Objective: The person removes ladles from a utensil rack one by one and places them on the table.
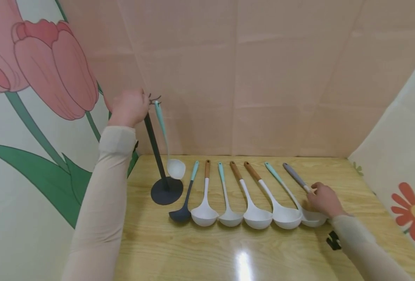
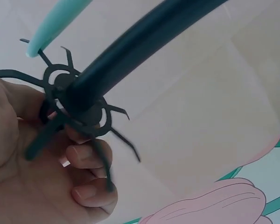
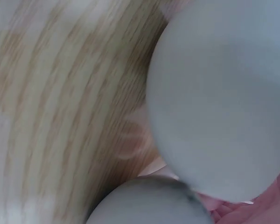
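Note:
My left hand grips the top of a black utensil stand, its fingers curled about the hook ring in the left wrist view. From one hook hangs a white ladle with a mint handle, its bowl just over the round base. At the right end of a row of ladles, my right hand pinches the grey-handled ladle by its shaft; the fingertips are partly hidden. That ladle's bowl lies on the table, behind the hand. Close up, the right wrist view shows a pale ladle bowl.
Several ladles lie side by side: a dark one with a mint handle, white ones with brown handles, and others with mint handles. The wooden table meets a pink backdrop behind and flowered sheets at both sides.

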Available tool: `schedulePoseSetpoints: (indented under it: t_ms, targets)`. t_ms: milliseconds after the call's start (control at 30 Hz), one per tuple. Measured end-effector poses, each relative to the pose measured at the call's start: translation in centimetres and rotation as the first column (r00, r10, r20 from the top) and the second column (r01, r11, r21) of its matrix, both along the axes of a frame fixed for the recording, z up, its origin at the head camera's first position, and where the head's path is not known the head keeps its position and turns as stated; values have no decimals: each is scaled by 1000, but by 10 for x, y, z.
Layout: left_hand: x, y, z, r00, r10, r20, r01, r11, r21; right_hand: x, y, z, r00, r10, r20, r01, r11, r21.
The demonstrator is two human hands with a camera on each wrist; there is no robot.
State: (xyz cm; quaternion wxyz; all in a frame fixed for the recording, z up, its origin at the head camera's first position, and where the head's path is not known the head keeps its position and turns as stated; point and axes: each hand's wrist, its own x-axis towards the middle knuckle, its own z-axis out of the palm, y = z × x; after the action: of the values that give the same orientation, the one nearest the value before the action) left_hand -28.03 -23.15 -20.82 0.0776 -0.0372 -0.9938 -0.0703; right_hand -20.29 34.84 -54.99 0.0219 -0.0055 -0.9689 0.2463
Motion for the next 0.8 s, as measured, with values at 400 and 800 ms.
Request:
schedulePoseSetpoints:
  t_ms: [400, 800]
  targets:
    - [1, 1, 4, 999, -7, 46, 6, 1000, 31, -2, -30, 12, 994, 13, -105, -14, 1000, -6]
    - [5, 1, 3, 997, -15, 77, -2, 977, 215, 1, -73, 29, 985, 51, -167, -63, 996, -67]
